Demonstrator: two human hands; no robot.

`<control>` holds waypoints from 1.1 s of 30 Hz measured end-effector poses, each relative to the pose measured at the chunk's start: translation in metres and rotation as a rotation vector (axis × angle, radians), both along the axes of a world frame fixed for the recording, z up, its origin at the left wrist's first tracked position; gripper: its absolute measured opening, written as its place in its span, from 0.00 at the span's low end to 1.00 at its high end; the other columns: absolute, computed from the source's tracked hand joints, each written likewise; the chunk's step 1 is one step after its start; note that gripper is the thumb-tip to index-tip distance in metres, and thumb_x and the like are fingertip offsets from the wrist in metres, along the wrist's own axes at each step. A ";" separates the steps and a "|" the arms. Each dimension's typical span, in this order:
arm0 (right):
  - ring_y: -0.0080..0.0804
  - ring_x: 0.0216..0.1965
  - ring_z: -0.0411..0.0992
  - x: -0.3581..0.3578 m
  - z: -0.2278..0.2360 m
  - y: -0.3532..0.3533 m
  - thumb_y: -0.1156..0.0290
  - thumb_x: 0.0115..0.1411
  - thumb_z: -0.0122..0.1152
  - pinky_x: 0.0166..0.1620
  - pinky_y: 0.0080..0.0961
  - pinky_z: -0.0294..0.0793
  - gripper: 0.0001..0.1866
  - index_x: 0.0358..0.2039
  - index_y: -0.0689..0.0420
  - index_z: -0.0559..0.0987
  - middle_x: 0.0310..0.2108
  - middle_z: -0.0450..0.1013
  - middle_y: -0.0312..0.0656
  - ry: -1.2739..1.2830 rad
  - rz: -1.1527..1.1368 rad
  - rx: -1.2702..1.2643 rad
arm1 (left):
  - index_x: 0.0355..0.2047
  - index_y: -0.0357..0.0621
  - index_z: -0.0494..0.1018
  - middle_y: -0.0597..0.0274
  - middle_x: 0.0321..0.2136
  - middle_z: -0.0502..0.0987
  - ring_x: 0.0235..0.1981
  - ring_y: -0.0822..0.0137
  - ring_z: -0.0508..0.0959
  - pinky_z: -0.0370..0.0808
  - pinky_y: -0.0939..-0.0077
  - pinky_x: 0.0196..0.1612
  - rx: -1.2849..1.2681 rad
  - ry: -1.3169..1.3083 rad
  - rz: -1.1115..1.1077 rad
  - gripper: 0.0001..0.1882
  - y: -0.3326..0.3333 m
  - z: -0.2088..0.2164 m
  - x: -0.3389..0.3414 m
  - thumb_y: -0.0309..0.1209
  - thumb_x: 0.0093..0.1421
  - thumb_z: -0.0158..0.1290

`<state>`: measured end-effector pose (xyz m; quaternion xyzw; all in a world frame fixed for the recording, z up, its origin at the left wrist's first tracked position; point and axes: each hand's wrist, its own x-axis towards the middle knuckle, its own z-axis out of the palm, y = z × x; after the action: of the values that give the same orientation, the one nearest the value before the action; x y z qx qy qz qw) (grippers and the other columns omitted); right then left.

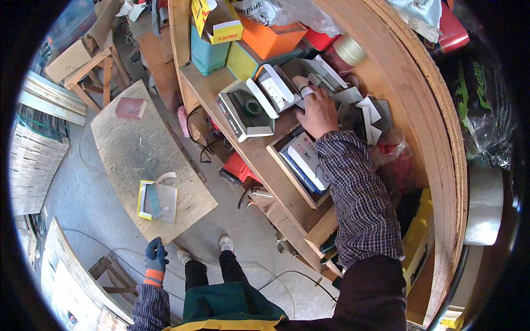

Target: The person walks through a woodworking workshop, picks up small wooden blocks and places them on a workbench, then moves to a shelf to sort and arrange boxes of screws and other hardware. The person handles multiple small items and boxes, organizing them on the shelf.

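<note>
My right hand is bare and reaches over a wooden shelf, its thumb and fingers apart. One finger has a pale wrap round it. The fingertips are at the right edge of an open white carton, and I cannot make out whether they press on it. Left of that stands an open grey-and-white carton with a dark green roll inside. Another open grey carton lies beyond the fingers. My left hand, in a dark glove with an orange cuff, hangs by the near corner of a worktable, fingers loosely bent, nothing visible in them.
On the worktable lie an open yellow-edged box holding strips of staples and a reddish block. A wooden tray of boxes sits below my right hand. A curved wooden edge bounds the shelf; cables cross the floor.
</note>
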<state>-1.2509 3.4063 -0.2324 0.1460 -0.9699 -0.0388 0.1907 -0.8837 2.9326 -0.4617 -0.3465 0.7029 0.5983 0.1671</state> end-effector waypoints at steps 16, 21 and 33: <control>0.51 0.38 0.77 -0.018 -0.006 0.046 0.68 0.57 0.64 0.42 0.42 0.75 0.12 0.38 0.62 0.76 0.36 0.79 0.50 0.170 -0.250 -0.444 | 0.56 0.49 0.68 0.63 0.40 0.74 0.29 0.69 0.75 0.74 0.75 0.24 0.001 -0.021 -0.036 0.20 -0.003 -0.001 0.015 0.39 0.65 0.49; 0.43 0.37 0.78 -0.025 -0.001 0.060 0.72 0.59 0.60 0.42 0.33 0.75 0.12 0.42 0.63 0.78 0.36 0.79 0.50 0.067 -0.235 -0.521 | 0.56 0.48 0.67 0.62 0.40 0.74 0.29 0.69 0.75 0.74 0.75 0.25 0.012 -0.005 -0.022 0.20 -0.002 0.003 0.016 0.38 0.66 0.48; 0.39 0.37 0.78 -0.037 0.002 0.095 0.72 0.59 0.62 0.41 0.32 0.76 0.10 0.39 0.62 0.79 0.36 0.79 0.48 -0.024 -0.118 -0.614 | 0.55 0.46 0.69 0.62 0.38 0.75 0.29 0.70 0.76 0.75 0.76 0.24 0.011 -0.006 0.024 0.19 0.004 0.000 0.018 0.35 0.65 0.49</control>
<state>-1.2878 3.5008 -0.2304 0.0255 -0.9454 0.2465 0.2117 -0.8656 2.9368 -0.4620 -0.3555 0.6949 0.6032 0.1639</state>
